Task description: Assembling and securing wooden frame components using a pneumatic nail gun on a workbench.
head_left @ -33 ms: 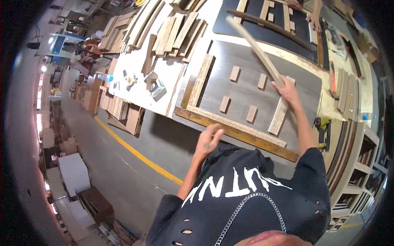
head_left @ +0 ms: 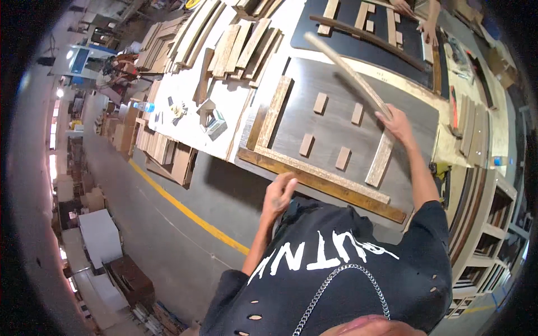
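Note:
My right hand [head_left: 397, 124] is closed around one end of a long, pale wood strip [head_left: 344, 70], which slants up and left above a grey wood-grain panel [head_left: 333, 126]. Below that hand, a shorter speckled board [head_left: 379, 165] lies on the panel. Along the panel's near edge run a brown strip [head_left: 336, 187] and a speckled strip [head_left: 319, 169] side by side; another speckled strip [head_left: 276, 109] lies along the left edge. Several small wood blocks [head_left: 320, 103] sit in the middle. My left hand [head_left: 279, 193], fingers apart and holding nothing, is at the brown strip's near side; contact is unclear.
Wood slats [head_left: 241, 47] are stacked at the far left, near an open small box [head_left: 212, 123]. Beyond the panel, another person's hand [head_left: 428, 31] is at a dark panel [head_left: 358, 47]. A red-handled tool [head_left: 454, 115] and a yellow-green power tool [head_left: 441, 173] lie right.
The held strip has shifted slightly left and down at its far end. My left hand has drawn back a little to the left.

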`<state>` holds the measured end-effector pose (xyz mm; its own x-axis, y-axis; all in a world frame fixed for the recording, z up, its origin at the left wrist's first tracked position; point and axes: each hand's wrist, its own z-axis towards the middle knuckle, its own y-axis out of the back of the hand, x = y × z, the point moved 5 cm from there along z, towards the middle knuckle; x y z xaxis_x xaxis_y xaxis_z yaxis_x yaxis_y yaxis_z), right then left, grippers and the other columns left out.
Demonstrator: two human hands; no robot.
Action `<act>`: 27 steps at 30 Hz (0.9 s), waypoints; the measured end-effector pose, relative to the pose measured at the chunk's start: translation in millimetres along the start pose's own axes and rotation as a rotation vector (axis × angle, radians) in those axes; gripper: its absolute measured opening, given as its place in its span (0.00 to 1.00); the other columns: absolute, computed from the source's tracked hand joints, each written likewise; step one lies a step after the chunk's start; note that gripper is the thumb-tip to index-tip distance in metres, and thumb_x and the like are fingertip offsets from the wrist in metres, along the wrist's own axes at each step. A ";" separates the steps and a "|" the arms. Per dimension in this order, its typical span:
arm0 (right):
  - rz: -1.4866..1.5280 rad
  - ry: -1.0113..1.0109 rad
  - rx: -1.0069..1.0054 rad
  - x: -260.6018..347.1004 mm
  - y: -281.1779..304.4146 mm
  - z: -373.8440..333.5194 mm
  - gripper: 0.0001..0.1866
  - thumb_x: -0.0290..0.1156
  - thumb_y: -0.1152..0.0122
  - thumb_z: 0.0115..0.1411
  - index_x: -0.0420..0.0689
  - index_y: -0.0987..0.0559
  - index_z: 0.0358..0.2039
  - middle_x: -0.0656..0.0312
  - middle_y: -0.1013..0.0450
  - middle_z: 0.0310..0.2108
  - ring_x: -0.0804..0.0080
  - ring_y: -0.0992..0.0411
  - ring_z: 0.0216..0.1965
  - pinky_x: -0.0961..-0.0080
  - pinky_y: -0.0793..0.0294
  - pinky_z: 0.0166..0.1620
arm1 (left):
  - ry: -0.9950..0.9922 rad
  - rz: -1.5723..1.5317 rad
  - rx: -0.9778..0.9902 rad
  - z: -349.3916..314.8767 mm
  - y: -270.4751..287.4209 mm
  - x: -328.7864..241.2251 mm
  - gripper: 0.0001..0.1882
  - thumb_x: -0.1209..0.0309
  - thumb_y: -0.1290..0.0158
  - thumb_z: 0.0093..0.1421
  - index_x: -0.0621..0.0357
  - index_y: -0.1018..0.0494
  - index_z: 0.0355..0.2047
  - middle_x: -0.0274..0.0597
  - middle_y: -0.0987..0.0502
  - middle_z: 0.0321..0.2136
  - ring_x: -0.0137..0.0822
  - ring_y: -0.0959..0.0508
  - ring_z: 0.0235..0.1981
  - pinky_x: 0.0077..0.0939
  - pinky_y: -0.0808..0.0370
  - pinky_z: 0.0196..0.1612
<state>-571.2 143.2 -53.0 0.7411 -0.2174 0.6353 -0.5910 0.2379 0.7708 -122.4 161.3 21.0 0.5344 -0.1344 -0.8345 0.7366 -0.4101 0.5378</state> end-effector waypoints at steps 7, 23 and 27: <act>-0.596 0.226 0.164 -47.4 14.4 75.6 0.21 0.46 0.38 0.58 0.47 0.22 0.48 0.51 0.28 0.42 0.49 0.30 0.47 0.55 0.26 0.46 | 0.071 0.116 -0.111 -7.4 25.7 30.6 0.17 0.62 0.47 0.66 0.63 0.25 0.46 0.55 0.21 0.35 0.47 0.19 0.37 0.34 0.24 0.41; -0.465 0.028 -0.197 -47.5 -79.2 116.8 0.17 0.26 0.41 0.54 0.43 0.22 0.47 0.49 0.28 0.42 0.49 0.29 0.46 0.56 0.27 0.49 | -0.064 0.209 0.100 33.1 64.4 56.9 0.19 0.59 0.49 0.66 0.65 0.26 0.45 0.56 0.21 0.36 0.54 0.20 0.38 0.41 0.24 0.40; 0.013 -0.344 -0.195 -56.8 -103.9 122.7 0.14 0.31 0.44 0.58 0.42 0.22 0.45 0.49 0.26 0.41 0.49 0.28 0.45 0.57 0.27 0.47 | -0.040 0.165 0.160 62.1 95.4 82.4 0.19 0.60 0.47 0.65 0.65 0.26 0.46 0.58 0.21 0.38 0.55 0.20 0.39 0.40 0.22 0.40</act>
<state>-591.0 14.7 -163.3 0.5646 -0.5099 0.6491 -0.5031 0.4108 0.7603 -33.9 55.1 -4.0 0.6226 -0.2462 -0.7428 0.5639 -0.5170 0.6440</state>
